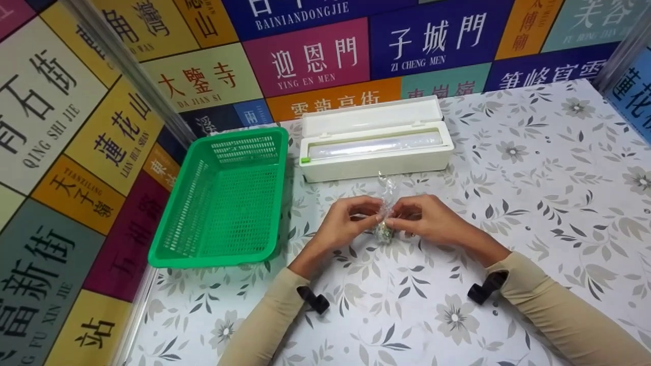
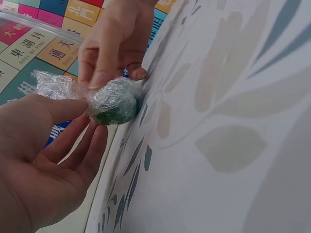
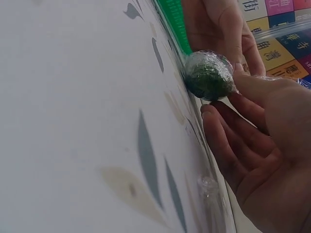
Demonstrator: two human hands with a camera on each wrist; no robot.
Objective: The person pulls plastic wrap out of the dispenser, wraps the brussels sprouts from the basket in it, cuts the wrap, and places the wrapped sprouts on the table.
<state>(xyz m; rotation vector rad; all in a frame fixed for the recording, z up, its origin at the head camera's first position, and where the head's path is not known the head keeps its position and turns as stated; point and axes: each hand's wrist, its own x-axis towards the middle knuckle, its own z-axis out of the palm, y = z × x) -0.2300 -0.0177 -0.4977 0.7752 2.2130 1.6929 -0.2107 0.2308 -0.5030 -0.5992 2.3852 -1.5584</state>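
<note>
A small round green thing (image 3: 209, 80) in crumpled clear plastic wrap rests at the tabletop between the two hands. The film is gathered into a neck above it, and a loose tail of plastic wrap (image 1: 387, 187) sticks out past the fingers, toward the box. From one side my left hand (image 1: 342, 221) pinches the gathered film between thumb and fingertips. My right hand (image 1: 436, 219) pinches the same neck from the opposite side. In the left wrist view the wrapped ball (image 2: 115, 103) shows dark green through many film layers; its exact kind is hidden by them.
A green perforated plastic basket (image 1: 282, 203) stands to the left. Behind the hands is a white box (image 1: 379, 166), lid raised, with a roll of cling film (image 1: 376, 146) inside. A floral cloth (image 1: 559, 213) covers the table, and colourful sign-printed walls (image 1: 315, 61) border it.
</note>
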